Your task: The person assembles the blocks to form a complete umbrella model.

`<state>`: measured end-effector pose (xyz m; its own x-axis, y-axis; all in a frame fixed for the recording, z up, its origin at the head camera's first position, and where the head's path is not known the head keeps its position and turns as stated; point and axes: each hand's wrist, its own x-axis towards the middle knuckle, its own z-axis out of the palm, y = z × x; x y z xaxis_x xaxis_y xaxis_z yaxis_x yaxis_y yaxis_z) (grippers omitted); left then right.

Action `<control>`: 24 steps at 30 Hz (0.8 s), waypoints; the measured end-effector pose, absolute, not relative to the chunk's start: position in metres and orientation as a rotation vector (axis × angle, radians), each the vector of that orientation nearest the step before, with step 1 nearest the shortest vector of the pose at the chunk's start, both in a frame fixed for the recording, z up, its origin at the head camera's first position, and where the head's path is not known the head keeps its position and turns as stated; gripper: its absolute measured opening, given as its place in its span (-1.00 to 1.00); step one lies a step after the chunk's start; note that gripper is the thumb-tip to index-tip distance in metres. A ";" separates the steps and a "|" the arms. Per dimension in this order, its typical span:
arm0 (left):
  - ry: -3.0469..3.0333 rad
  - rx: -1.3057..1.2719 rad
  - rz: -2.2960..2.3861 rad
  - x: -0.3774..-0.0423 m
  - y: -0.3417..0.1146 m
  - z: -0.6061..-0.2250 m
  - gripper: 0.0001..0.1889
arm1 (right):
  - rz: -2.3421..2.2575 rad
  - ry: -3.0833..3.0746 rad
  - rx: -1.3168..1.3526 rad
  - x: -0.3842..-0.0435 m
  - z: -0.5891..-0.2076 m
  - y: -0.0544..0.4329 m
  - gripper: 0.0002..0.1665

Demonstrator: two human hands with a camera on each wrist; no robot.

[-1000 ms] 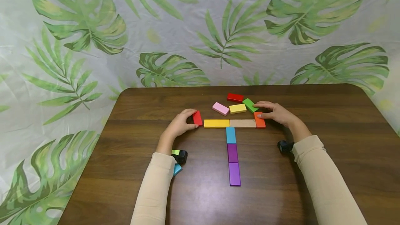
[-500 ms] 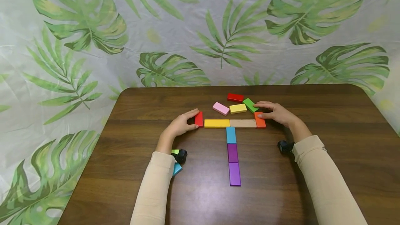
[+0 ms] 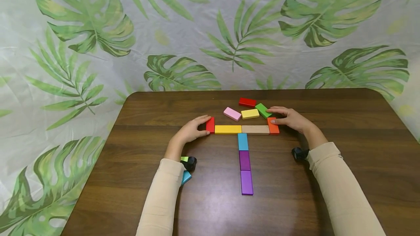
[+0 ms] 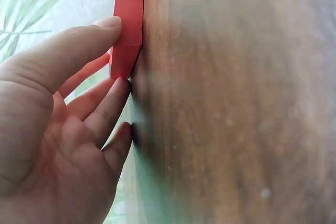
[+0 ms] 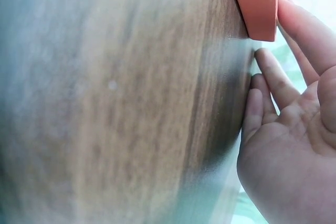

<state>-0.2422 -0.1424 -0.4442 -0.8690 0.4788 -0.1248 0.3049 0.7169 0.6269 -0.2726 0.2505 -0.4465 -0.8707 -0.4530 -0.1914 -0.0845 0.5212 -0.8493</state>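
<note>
In the head view my left hand [image 3: 191, 130] pinches a red block [image 3: 210, 125] between thumb and fingers. That block's right side meets the left end of a yellow block [image 3: 228, 129], as the left wrist view shows too. A plain wooden block [image 3: 255, 129] continues the row, and an orange block [image 3: 273, 126] stands crosswise at its right end. My right hand [image 3: 290, 117] rests its thumb on the orange block, its fingers stretched toward a green block [image 3: 263, 110]. Below the row's middle run a blue block [image 3: 243, 141], a dark purple block [image 3: 244, 160] and a purple block [image 3: 247, 182].
Behind the row lie a pink block [image 3: 232, 114], a pale yellow block [image 3: 250, 114] and a second red block [image 3: 247, 102]. A lime block [image 3: 185, 158] and another blue block [image 3: 186, 177] are partly hidden by my left forearm. A leaf-patterned cloth [image 3: 183, 28] hangs behind the wooden table [image 3: 361, 126].
My left hand has slid the red block right and straightened it, closing the gap to the yellow block. The right hand has stayed in place.
</note>
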 end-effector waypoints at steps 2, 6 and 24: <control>2.649 0.617 0.907 -0.242 -0.143 -0.445 -0.35 | -1.294 2.377 -0.447 -0.273 -0.447 0.251 -0.36; 2.649 0.609 0.947 -0.243 -0.143 -0.447 -0.32 | -1.295 2.378 -0.449 -0.273 -0.447 0.251 -0.36; 2.621 0.563 0.937 -0.242 -0.143 -0.448 -0.30 | -1.295 2.360 -0.435 -0.268 -0.437 0.245 -0.39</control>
<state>-0.2415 -0.1435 -0.4478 -0.8780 0.4559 -0.1461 0.2600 0.7103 0.6541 -0.2680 0.2455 -0.4374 -0.8667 -0.4554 -0.2035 -0.0730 0.5194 -0.8514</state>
